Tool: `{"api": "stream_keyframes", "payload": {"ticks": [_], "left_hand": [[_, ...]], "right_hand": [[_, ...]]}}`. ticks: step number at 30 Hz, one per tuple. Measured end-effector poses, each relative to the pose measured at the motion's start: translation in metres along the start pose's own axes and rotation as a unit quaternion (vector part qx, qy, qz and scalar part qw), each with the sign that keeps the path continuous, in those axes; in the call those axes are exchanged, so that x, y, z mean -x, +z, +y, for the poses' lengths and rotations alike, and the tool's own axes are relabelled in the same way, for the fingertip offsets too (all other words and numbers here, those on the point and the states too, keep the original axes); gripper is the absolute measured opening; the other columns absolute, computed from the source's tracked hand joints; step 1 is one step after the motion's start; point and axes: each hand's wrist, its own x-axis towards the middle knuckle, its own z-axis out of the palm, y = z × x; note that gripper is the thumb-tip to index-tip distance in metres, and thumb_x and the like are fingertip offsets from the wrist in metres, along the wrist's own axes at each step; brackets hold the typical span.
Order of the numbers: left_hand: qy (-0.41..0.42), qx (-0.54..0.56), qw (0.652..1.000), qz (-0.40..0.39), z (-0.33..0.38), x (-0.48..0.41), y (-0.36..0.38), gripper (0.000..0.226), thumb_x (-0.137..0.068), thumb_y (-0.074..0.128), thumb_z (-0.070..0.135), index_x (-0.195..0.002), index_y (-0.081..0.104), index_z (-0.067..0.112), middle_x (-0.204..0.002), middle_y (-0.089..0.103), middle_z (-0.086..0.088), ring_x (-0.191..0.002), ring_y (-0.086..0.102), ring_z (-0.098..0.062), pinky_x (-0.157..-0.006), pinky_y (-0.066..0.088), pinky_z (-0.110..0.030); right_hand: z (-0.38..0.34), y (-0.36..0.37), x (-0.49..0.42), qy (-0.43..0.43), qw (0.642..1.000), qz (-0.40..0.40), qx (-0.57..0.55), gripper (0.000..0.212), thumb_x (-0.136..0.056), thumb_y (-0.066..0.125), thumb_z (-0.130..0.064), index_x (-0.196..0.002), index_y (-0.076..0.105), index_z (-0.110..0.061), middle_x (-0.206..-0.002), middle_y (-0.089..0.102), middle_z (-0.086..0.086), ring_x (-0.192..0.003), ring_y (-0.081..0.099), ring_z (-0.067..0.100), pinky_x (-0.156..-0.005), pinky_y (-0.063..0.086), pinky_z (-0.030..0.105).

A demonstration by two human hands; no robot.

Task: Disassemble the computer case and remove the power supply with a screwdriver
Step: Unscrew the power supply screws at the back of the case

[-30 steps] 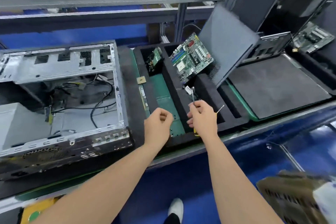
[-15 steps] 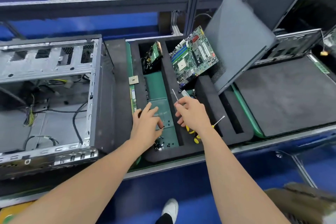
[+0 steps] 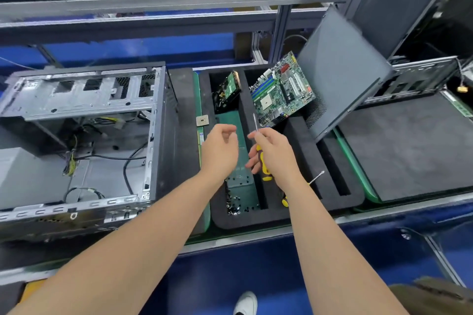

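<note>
Head view: open grey metal computer case point(image 3: 84, 140) sits left on the bench, side panel off, motherboard point(image 3: 280, 89) out in the black foam tray point(image 3: 330, 194). Grey power supply point(image 3: 23, 176) remains inside, loose cables around it. Right hand point(image 3: 275, 153) grips the yellow-handled screwdriver point(image 3: 263, 161); left hand point(image 3: 220, 151) hovers loosely open, empty.

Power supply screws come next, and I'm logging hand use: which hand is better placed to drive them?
Probably the right hand: it already grips the screwdriver. The left hand is open, empty.
</note>
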Motion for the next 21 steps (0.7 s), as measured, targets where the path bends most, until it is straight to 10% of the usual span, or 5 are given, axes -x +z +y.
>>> {"api": "stream_keyframes", "payload": {"ticks": [9,21], "left_hand": [[0.056,0.113,0.992,0.033,0.056,0.010,-0.101,0.027,-0.101,0.048,0.011,-0.105,0.065,0.032,-0.102,0.073,0.013,-0.100,0.068,-0.012,-0.089,0.057,-0.038],[0.072,0.048,0.993,0.078,-0.042,0.061,-0.304,0.033,-0.094,0.051,0.003,-0.091,0.069,0.030,-0.088,0.077,0.008,-0.089,0.071,-0.010,-0.084,0.057,-0.033]], "right_hand": [[-0.069,0.055,0.027,-0.062,0.991,-0.025,-0.113,0.028,-0.111,0.044,-0.026,-0.107,0.067,-0.011,-0.065,0.063,0.013,-0.038,0.051,0.025,-0.041,0.038,0.025],[-0.110,0.237,0.117,-0.043,0.982,-0.106,-0.150,0.025,-0.114,0.040,-0.024,-0.117,0.060,-0.009,-0.064,0.065,0.013,-0.038,0.050,0.022,-0.039,0.039,0.026]]}}
